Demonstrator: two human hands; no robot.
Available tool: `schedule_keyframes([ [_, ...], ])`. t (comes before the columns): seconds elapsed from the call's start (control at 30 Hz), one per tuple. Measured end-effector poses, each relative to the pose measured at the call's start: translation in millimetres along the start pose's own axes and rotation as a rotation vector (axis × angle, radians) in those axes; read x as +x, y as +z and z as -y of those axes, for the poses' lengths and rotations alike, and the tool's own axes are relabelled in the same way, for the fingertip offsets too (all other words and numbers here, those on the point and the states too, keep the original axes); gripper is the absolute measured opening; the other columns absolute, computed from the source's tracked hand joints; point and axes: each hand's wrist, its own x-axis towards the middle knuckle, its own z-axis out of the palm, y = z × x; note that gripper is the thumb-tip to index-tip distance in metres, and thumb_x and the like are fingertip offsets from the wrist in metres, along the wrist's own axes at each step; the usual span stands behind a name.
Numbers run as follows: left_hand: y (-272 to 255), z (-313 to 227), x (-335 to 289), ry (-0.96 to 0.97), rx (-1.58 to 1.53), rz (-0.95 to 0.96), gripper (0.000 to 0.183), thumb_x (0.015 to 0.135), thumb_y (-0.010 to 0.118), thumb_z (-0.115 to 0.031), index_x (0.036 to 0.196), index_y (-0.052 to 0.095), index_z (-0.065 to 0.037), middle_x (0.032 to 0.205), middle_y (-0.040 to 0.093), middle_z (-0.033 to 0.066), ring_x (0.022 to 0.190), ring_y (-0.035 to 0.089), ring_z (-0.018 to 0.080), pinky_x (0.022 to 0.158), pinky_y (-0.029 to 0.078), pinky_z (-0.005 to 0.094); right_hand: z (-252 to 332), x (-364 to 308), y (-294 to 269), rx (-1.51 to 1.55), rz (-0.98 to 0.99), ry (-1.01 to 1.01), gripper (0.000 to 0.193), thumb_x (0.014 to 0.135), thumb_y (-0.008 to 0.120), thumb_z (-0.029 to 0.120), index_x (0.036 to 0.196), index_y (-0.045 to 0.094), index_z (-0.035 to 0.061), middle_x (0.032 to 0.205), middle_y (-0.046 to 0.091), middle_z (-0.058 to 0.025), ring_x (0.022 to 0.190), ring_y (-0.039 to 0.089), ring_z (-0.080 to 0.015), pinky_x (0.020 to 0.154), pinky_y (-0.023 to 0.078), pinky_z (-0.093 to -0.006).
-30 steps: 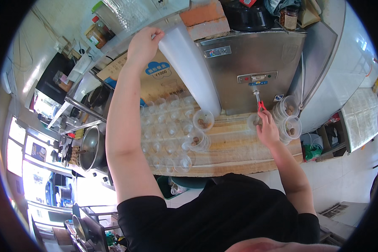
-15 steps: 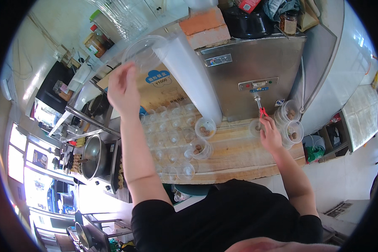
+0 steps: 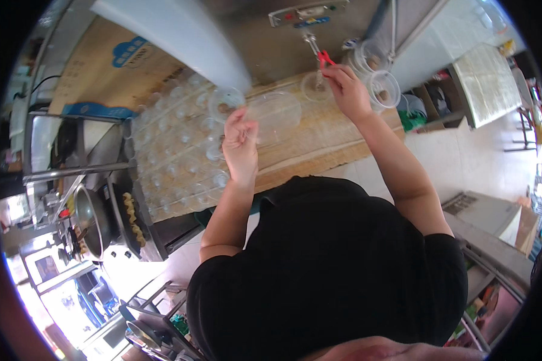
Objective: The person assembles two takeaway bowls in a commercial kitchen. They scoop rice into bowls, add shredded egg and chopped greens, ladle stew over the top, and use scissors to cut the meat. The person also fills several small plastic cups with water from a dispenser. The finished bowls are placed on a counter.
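Note:
My left hand is closed at the edge of a clear plastic bowl, tilted above the wooden worktop; blur and see-through plastic hide its exact outline. With my right hand I grip the red tap handle on the front of a steel dispenser. Below the spout stands another clear bowl. Stacked clear bowls with brown lumps inside sit just right of my right hand. A bowl with brown contents stands beside my left fingertips.
Several rows of clear cups cover the left of the wooden worktop. Behind them are a cardboard box and a long white roll. A large metal wok stands further left, a white-topped stand at the right.
My left hand has come down and rightward with the clear bowl, from beside the box to over the worktop. The view has shifted; my right hand stays at the tap.

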Motion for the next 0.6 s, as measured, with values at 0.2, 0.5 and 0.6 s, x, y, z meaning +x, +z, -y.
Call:
schedule_keyframes([
  [0.2,-3,61,-36,-0.658,0.017,0.026,0.017,0.094,0.061,-0.004,0.110,0.067,-0.004,0.120,0.063,0.0069,0.104,0.059,0.0145,0.089,0.047,0.0277,6,2,-2,-0.002,0.002,0.020,0.016,0.089,0.065,0.009,0.104,0.068,0.0121,0.109,0.065,-0.0033,0.090,0.065,-0.0292,0.071,0.053,-0.0375],
  [0.5,-11,83,-39,-0.699,0.028,-0.045,0.021,0.094,0.063,-0.008,0.114,0.062,-0.002,0.102,0.067,0.0081,0.084,0.062,0.0126,0.076,0.050,0.0262,-2,1,6,0.022,-0.052,-0.012,0.017,0.087,0.067,0.008,0.103,0.069,0.0117,0.105,0.066,-0.0036,0.088,0.066,-0.0275,0.069,0.054,-0.0351],
  [0.6,-12,87,-36,-0.609,-0.011,0.010,0.024,0.093,0.064,-0.008,0.115,0.057,-0.002,0.100,0.066,0.0093,0.079,0.063,0.0131,0.071,0.050,0.0261,0,1,5,0.014,-0.048,-0.020,0.017,0.086,0.068,0.008,0.102,0.069,0.0115,0.105,0.066,-0.0036,0.087,0.066,-0.0272,0.070,0.054,-0.0349],
])
